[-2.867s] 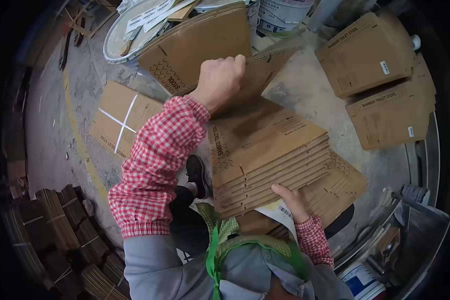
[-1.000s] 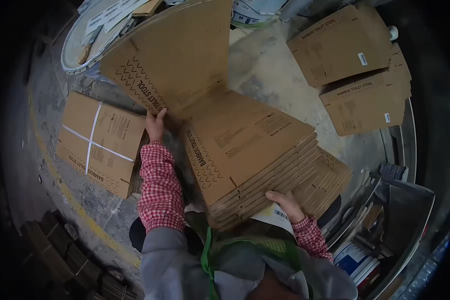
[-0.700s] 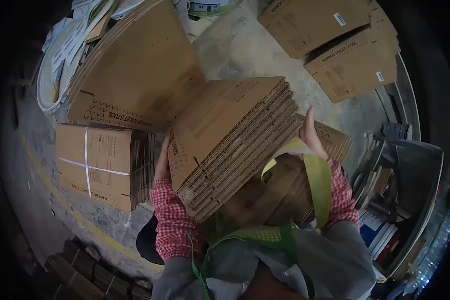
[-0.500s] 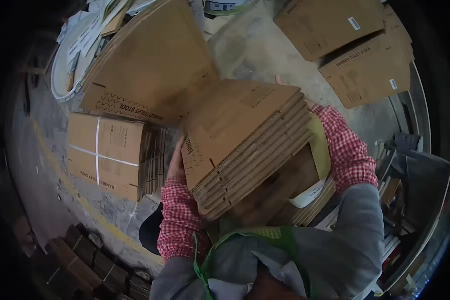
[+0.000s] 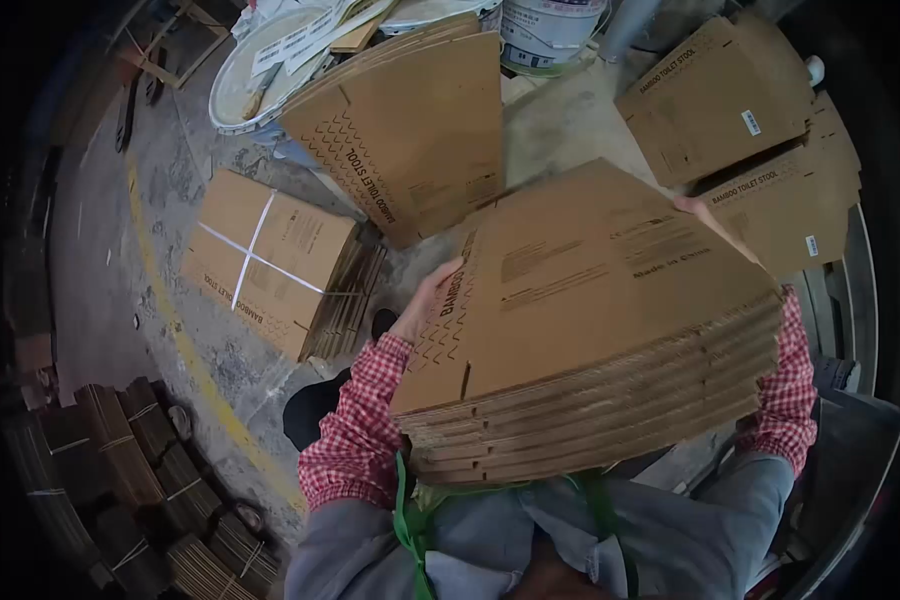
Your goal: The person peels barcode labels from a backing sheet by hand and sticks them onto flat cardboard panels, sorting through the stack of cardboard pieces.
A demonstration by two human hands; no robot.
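Observation:
A thick stack of flat brown cartons (image 5: 570, 290), printed "BAMBOO" and "Made in China", is held up close in front of my chest. My left hand (image 5: 428, 300) grips its left edge, the fingers partly hidden by the cardboard. At the far right edge of the stack is my right hand (image 5: 710, 220), closed on the cartons, with most of the palm out of sight. Other printed cartons (image 5: 410, 130) lean upright just beyond the stack. A carton bundle tied with crossed white strap (image 5: 270, 250) lies on the floor to the left of my left hand.
Two carton piles (image 5: 720, 110) (image 5: 790, 205) stand at the right. A round tub (image 5: 245, 90) with papers and a brush is at the upper left, beside a white bucket (image 5: 550, 35). Strapped dark bundles (image 5: 120, 450) fill the lower left. A grey bin (image 5: 860, 450) stands lower right.
The stack has been lifted nearer to my chest, apart from the leaning cartons. My right hand has moved from the near side to the stack's far right edge. The yellow-green band no longer shows.

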